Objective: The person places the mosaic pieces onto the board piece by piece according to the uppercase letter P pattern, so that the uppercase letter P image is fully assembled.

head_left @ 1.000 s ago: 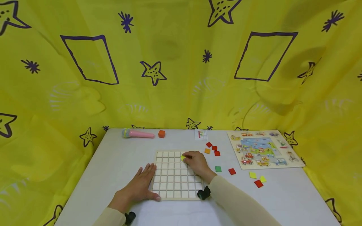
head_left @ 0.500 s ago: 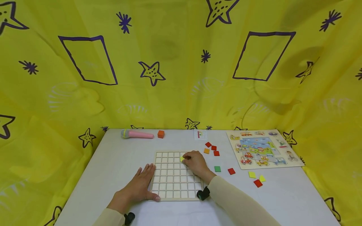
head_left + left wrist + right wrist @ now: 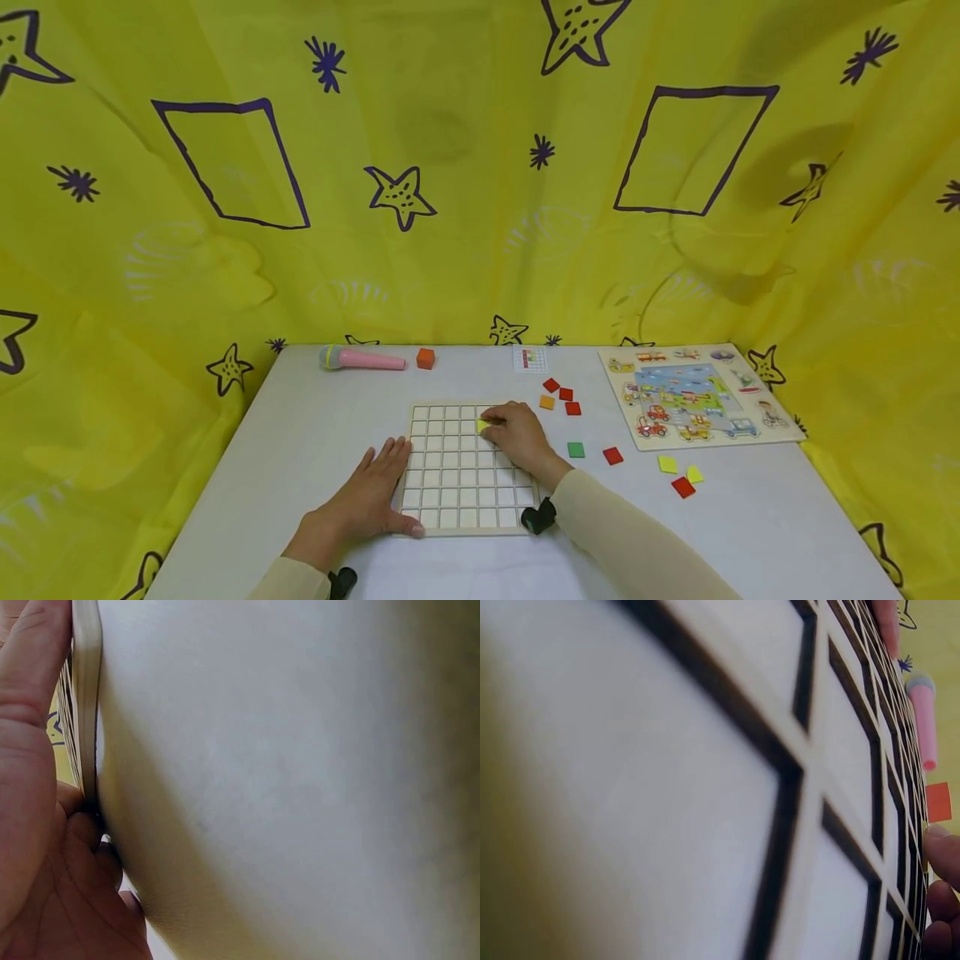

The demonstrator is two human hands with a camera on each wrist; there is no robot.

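A wooden grid board (image 3: 468,532) with pale square cells lies flat on the white table in the head view. My left hand (image 3: 367,500) rests along its left edge, fingers straight, thumb on the near left corner. At the upper right of the grid, my right hand (image 3: 521,437) pinches a small yellow tile (image 3: 482,426) between thumb and fingertips. The fingers partly hide the tile, so its full outline cannot be seen. The right wrist view shows the grid board (image 3: 810,761) close up, with fingertips at its right edge; the tile is not visible there.
Several red tiles (image 3: 573,408), an orange tile (image 3: 547,402), a green tile (image 3: 576,450) and yellow tiles (image 3: 667,464) lie right of the board. Behind are a pattern card (image 3: 530,359), pink toy microphone (image 3: 371,359) and orange-red cube (image 3: 425,358). A picture puzzle (image 3: 750,435) lies far right.
Both hands keep nearly the same pose, with the yellow tile in about the same cell. The head view has shifted slightly.
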